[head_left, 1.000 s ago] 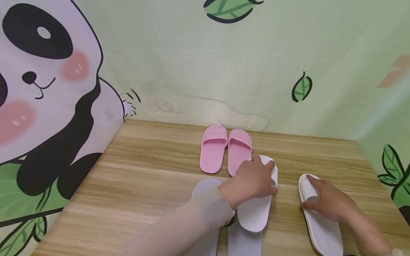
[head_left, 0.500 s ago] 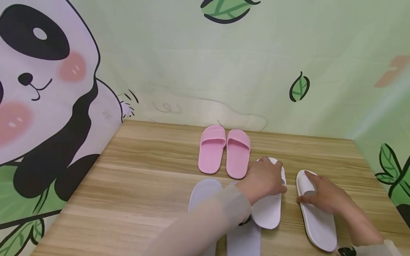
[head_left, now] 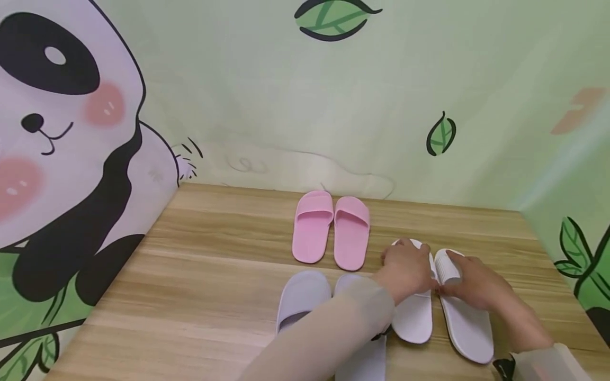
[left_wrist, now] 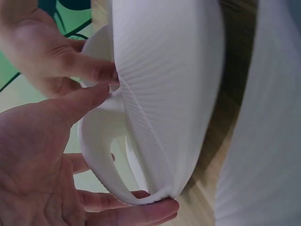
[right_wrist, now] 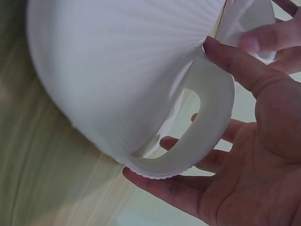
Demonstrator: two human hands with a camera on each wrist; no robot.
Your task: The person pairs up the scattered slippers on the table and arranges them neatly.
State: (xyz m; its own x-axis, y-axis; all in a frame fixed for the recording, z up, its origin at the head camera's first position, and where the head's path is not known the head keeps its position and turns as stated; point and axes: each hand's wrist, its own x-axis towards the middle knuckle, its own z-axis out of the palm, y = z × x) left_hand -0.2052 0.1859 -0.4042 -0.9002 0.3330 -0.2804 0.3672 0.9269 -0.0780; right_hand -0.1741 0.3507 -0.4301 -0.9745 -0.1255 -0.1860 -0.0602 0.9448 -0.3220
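Observation:
Two white slide slippers lie side by side at the right of the wooden floor, toes toward the wall. My left hand (head_left: 409,269) grips the left white slipper (head_left: 413,320) across its strap, thumb on one edge and fingers on the other, as the left wrist view shows. Around the strap of the right white slipper (head_left: 469,330), my right hand (head_left: 481,283) holds on in the same way; its ribbed strap (right_wrist: 211,117) shows in the right wrist view. The thumbs nearly meet between the pair, and the left slipper's strap is mostly hidden in the head view.
Pink slippers (head_left: 312,235) stand as a pair near the back wall. A pale grey-lilac pair, with its left slipper (head_left: 305,296) showing best, lies in front, partly hidden by my left sleeve (head_left: 329,333). Printed fabric walls (head_left: 267,95) border the wooden floor (head_left: 214,296).
My left hand has slid the left white slipper rightward, off the grey-lilac one. The right white slipper has shifted slightly left and toward the wall, narrowing the gap between the pair.

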